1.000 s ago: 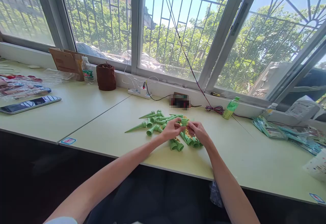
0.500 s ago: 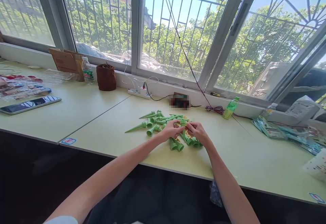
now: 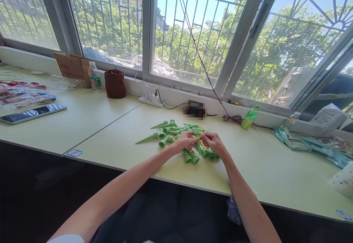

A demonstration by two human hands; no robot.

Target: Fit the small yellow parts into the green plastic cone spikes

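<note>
A pile of green plastic cone spikes (image 3: 168,132) lies on the pale table (image 3: 116,140) in front of me. My left hand (image 3: 184,141) and my right hand (image 3: 213,143) meet over the pile's right side, fingers pinched together around one green spike (image 3: 199,145) held between them. Something yellow-orange (image 3: 204,144) shows under my right fingers; I cannot make out what it is. More green spikes (image 3: 190,157) lie just below my hands.
A brown pot (image 3: 114,83), a water bottle (image 3: 95,76) and cardboard (image 3: 70,66) stand by the window sill at left. A power strip (image 3: 150,100) with cables, a green bottle (image 3: 249,118), and packets (image 3: 309,143) lie at right. A tablet (image 3: 30,113) rests far left.
My hands have drawn slightly closer together and lower over the pile. The green spike that stood up between my fingers now sits lower, mostly covered.
</note>
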